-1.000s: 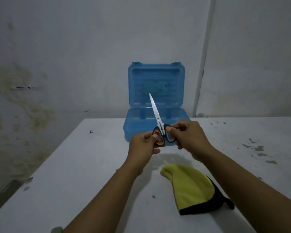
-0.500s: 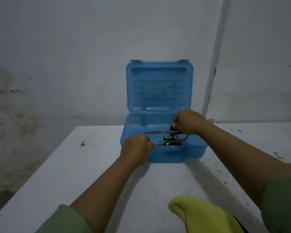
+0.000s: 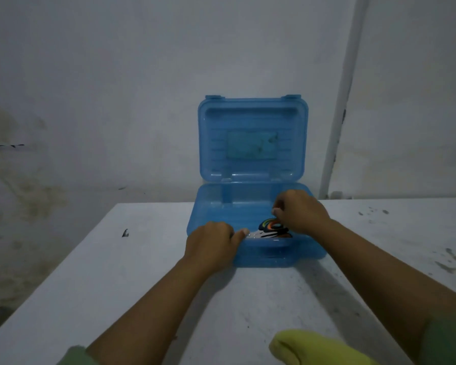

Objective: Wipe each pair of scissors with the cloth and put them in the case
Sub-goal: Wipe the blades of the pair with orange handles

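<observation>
A blue case [image 3: 250, 143] is standing open on the white table [image 3: 132, 272], its lid propped upright against the wall [image 3: 116, 88] behind, its tray facing the person. A paler rectangular label is showing through the middle of the lid.

Scissors [image 3: 270, 229] are lying inside the tray, toward its front right, handles to the right and blades pointing left. Orange, black and green handle loops are showing, stacked close together (more than one pair, though how many cannot be told in the dim light).

The right hand [image 3: 302, 212] is reaching over the tray from the right, fingers curled down onto the orange handle loops and holding them there. The left hand [image 3: 212, 246] is resting at the case's front left edge, fingers curled, thumb stretched toward the blades; whether it is pinching a blade or only touching the rim cannot be told.

The yellow cloth [image 3: 311, 347] is lying on the table at the near edge, well apart from the case, partly cut off by the frame. Green sleeves [image 3: 74, 356] are showing at both forearms. A white pipe [image 3: 340, 101] is running up the wall to the right of the case. Dark flecks are marking the table's right side.
</observation>
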